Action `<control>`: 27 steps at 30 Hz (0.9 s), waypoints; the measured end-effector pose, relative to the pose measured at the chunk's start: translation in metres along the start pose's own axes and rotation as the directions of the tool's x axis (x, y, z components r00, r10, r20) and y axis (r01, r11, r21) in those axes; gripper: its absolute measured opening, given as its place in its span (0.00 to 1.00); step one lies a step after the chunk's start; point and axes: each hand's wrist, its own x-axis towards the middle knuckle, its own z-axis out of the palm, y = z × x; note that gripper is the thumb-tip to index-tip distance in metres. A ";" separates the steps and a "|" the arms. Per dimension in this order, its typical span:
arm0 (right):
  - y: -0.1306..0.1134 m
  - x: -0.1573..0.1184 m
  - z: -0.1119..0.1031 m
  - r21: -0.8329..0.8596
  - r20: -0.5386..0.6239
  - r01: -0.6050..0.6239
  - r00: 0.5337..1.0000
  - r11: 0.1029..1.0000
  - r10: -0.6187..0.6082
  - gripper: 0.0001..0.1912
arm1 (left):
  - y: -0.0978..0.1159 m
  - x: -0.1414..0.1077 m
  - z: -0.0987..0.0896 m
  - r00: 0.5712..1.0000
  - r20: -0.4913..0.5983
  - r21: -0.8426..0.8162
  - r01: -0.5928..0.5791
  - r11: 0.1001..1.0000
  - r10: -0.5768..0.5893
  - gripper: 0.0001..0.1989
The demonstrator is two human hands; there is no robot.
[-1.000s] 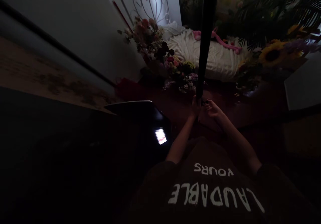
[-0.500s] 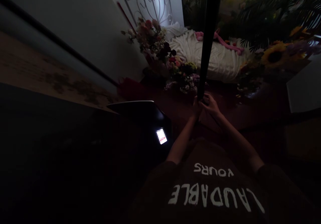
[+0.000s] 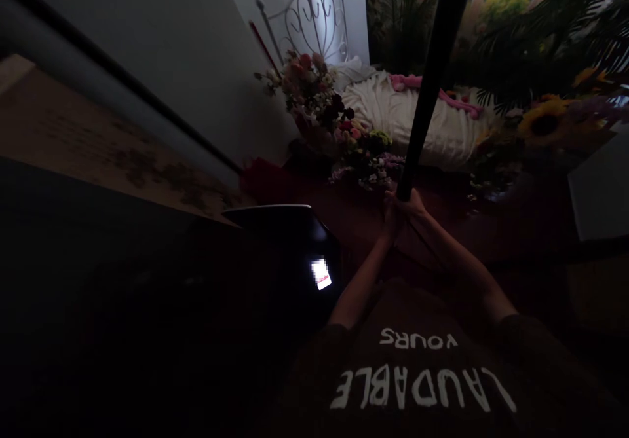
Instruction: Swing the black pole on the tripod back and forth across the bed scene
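Observation:
A long dark pole [image 3: 432,74] rises from between my hands and runs out past the top edge. My left hand [image 3: 390,214] is closed at its lower part, from the left side. From the right, my right hand [image 3: 415,205] is closed around the same spot, and the two hands touch or nearly touch. The pole and dim light hide most of the fingers. Below the hands, a thin dark rod [image 3: 426,245] slants down to the right; whether it joins the pole I cannot tell.
A dark-topped surface [image 3: 280,219] with a lit screen [image 3: 322,275] stands left of my arms. Flower bunches [image 3: 361,140] stand before a cream-draped bench [image 3: 442,137] with a metal headboard [image 3: 314,22]. Sunflowers [image 3: 540,122] and a white block [image 3: 597,186] are at right. Another dark bar [image 3: 118,74] crosses the left.
The pole's upper part has swung to the right and its foot has shifted slightly right. My right hand's fingers have wrapped further around it. The whole view has shifted a little.

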 end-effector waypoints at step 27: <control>-0.003 -0.072 -0.020 0.222 -0.140 0.115 0.986 0.968 -0.085 0.18 | 0.012 -0.010 0.000 0.995 -0.066 -0.009 0.073 0.997 -0.074 0.20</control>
